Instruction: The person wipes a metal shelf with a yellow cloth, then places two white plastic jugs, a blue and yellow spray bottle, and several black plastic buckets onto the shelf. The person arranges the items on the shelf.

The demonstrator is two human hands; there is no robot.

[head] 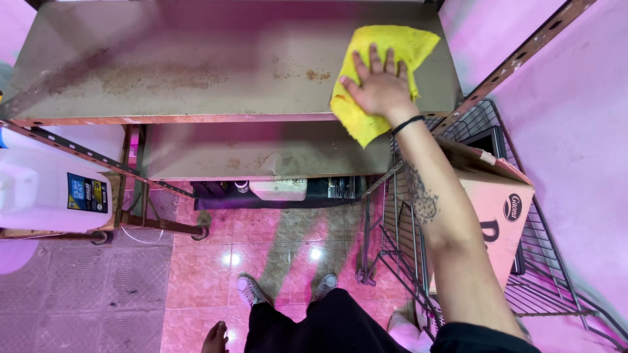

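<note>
My right hand [378, 87] lies flat, fingers spread, on a yellow cloth [383, 49] and presses it onto the right end of a grey metal shelf [196, 65] with rust spots. A black band sits on that wrist. My left hand [214, 338] hangs low beside my leg at the bottom edge, only partly in view and holding nothing that I can see.
A lower shelf [261, 157] sits beneath the top one. A white plastic jug [39, 193] with a label stands at the left. A wire basket [536, 281] holding a cardboard box [497, 209] stands at the right. Pink glossy floor tiles [275, 242] lie below.
</note>
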